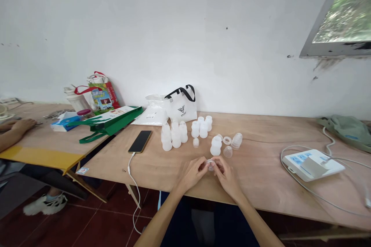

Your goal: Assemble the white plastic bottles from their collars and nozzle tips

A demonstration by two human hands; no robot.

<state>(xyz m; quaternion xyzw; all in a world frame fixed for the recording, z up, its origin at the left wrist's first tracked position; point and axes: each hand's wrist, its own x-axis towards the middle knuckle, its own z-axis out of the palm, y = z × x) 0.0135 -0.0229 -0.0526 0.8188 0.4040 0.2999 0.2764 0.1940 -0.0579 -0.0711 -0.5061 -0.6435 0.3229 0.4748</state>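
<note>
Over the table's near edge, my left hand [194,170] and my right hand [224,173] meet with fingertips closed on a small clear round bottle part [210,165]. Fingers cover much of it, so its exact kind does not show. Just beyond stands an open white baby bottle [216,146]. To its right lie a clear ring [227,140], a clear dome-shaped piece [228,151] and a clear bottle cap [237,141] on its side. A ridged clear piece [196,142] sits to the left. Farther back are several open white bottles [203,129] and several capped bottles [176,135].
On the left lies a phone [140,141] with a white cable [131,175]. A white tote bag [185,106] and a plastic bag [153,112] rest against the wall. A white device [314,164] with cables is at right. Another person's hand [24,126] is on the neighbouring table.
</note>
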